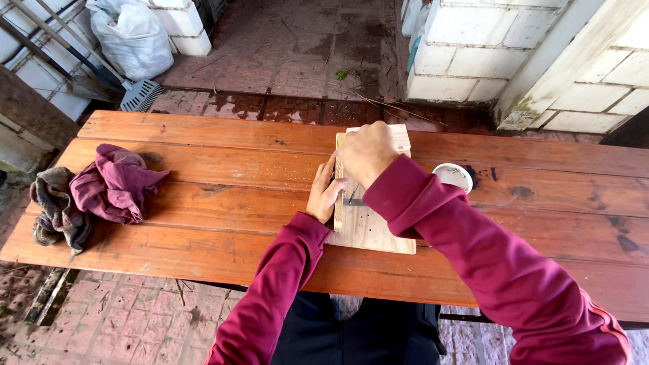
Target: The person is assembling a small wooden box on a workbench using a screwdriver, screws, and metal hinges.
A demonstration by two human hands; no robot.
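Note:
A pale wooden board (376, 233) lies flat on a reddish plank table (223, 176), with a narrower wooden piece (338, 203) standing on edge along its left side. My left hand (326, 190) presses against that upright piece from the left. My right hand (367, 153) is closed over the top far end of the wood. A small dark metal part (352, 198) shows on the board between my hands; what it is I cannot tell. Both arms wear maroon sleeves.
A small white round container (453, 176) stands just right of the board. Crumpled maroon and plaid cloths (94, 192) lie at the table's left end. Beyond the table are a wet brick floor, white block walls, a white sack (132, 37) and a broom head (140, 96).

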